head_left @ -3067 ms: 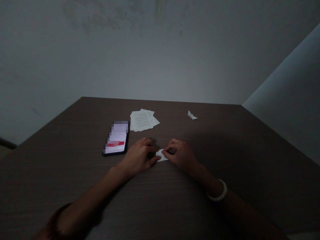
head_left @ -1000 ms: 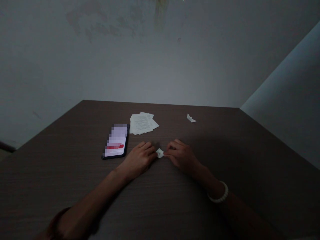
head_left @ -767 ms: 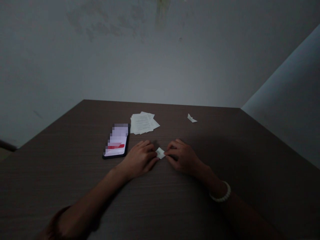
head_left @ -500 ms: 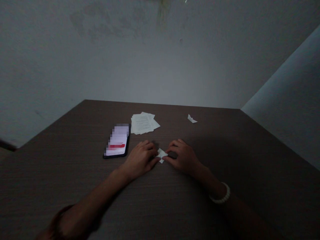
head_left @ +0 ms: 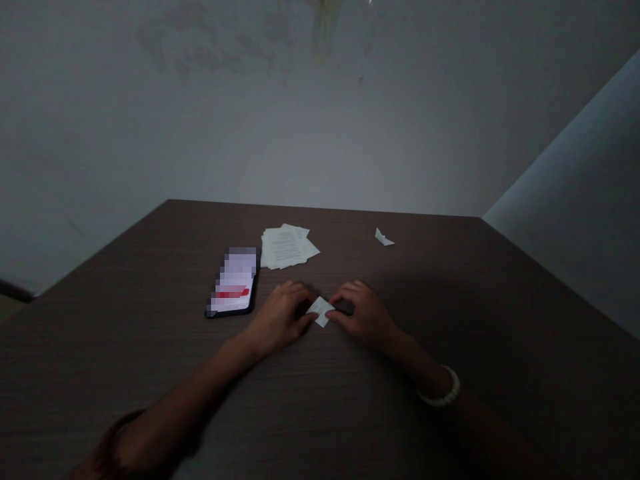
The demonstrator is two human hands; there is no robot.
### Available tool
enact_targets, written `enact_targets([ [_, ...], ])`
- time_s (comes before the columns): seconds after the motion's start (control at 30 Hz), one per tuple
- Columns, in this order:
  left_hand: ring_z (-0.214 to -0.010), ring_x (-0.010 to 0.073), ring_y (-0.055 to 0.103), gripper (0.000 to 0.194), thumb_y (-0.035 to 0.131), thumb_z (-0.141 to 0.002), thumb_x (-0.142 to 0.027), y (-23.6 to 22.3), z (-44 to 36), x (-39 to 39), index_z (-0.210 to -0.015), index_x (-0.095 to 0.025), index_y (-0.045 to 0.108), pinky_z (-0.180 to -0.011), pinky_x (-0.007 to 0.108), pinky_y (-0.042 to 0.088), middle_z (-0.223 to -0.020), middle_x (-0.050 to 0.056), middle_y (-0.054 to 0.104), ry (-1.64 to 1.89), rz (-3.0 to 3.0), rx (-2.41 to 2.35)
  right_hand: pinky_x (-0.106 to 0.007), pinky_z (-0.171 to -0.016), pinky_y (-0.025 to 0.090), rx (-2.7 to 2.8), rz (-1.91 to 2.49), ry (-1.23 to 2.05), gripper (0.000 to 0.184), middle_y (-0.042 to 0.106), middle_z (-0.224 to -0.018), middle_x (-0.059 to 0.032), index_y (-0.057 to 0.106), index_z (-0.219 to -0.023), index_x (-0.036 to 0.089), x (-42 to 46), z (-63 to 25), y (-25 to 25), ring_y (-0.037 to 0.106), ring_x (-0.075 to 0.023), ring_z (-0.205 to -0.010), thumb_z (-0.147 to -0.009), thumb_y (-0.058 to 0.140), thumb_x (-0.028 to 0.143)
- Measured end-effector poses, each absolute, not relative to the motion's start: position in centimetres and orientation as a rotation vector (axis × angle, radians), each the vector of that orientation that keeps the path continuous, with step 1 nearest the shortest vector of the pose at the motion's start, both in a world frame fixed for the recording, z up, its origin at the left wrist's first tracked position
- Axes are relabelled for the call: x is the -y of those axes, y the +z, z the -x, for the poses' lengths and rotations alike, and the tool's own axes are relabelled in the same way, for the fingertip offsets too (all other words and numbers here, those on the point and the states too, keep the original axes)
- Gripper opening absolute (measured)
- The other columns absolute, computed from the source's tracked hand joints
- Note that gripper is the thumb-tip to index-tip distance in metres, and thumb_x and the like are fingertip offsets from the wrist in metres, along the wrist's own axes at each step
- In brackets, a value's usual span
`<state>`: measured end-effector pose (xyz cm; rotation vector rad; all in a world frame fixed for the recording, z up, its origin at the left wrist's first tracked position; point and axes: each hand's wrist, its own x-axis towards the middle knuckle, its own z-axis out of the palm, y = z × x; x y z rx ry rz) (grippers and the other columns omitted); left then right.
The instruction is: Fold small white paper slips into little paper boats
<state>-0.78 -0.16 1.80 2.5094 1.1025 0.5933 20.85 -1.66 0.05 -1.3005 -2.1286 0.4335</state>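
A small folded piece of paper (head_left: pixel 321 310), white with faint print, is held between my two hands just above or on the table, its outline a diamond. My left hand (head_left: pixel 283 317) pinches its left corner between thumb and fingers. On the other side, my right hand (head_left: pixel 367 313) grips the right corner, the thumb lying over the paper's edge. A pale beaded bracelet (head_left: pixel 445 390) circles my right wrist.
A stack of printed paper sheets (head_left: pixel 286 248) lies beyond my left hand. Left of it rests a phone (head_left: pixel 235 280) with its screen lit. A folded paper boat (head_left: pixel 383 238) sits farther back on the brown table (head_left: pixel 320 413), which meets a wall.
The paper between my hands now shows a flatter, fuller diamond face. My left fingers have shifted slightly left, uncovering more of it. My right hand has barely moved.
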Motion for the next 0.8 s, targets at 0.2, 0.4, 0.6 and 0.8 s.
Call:
enact_targets([
  [0.2, -0.08, 0.0203, 0.056, 0.004, 0.06, -0.083, -0.017, 1.8, 0.9, 0.1, -0.085, -0.017, 0.063, -0.072, 0.034, 0.043, -0.081, 0.004, 0.063, 0.664, -2.513, -1.051, -0.031, -0.075, 0.04, 2.14, 1.247, 0.456, 0.006, 0.067, -0.08, -0.0009, 0.068, -0.08, 0.02, 1.5, -21.0, 0.2, 0.056, -0.0173, -0.079, -0.079, 0.074, 0.019],
  [0.4, -0.086, 0.0223, 0.057, 0.014, 0.057, -0.084, -0.012, 1.7, 1.1, -0.2, -0.09, -0.018, 0.068, -0.076, 0.036, 0.042, -0.087, 0.005, 0.068, 0.573, -2.608, -1.009, -0.031, -0.075, 0.041, 2.192, 1.191, 0.428, 0.004, 0.067, -0.081, -0.0019, 0.069, -0.082, 0.019, 1.4, -21.2, 0.2, 0.057, -0.0171, -0.079, -0.081, 0.073, 0.019],
  [0.6, -0.089, 0.0217, 0.057, 0.017, 0.055, -0.087, -0.011, 1.6, 1.3, -0.2, -0.094, -0.019, 0.069, -0.078, 0.037, 0.041, -0.089, 0.004, 0.068, 0.565, -2.647, -0.958, -0.033, -0.081, 0.043, 2.23, 1.174, 0.366, 0.003, 0.066, -0.09, -0.0045, 0.071, -0.084, 0.018, 1.2, -21.6, -0.2, 0.057, -0.0183, -0.087, -0.083, 0.072, 0.021],
  [0.8, -0.08, 0.0197, 0.054, 0.021, 0.05, -0.089, -0.011, 2.3, 1.6, -0.2, -0.089, -0.016, 0.071, -0.072, 0.034, 0.043, -0.083, 0.006, 0.064, 0.525, -2.741, -0.832, -0.03, -0.077, 0.043, 2.341, 1.059, 0.254, 0.008, 0.064, -0.089, -0.0043, 0.073, -0.087, 0.02, 1.3, -21.9, 0.0, 0.055, -0.0174, -0.085, -0.088, 0.066, 0.021],
])
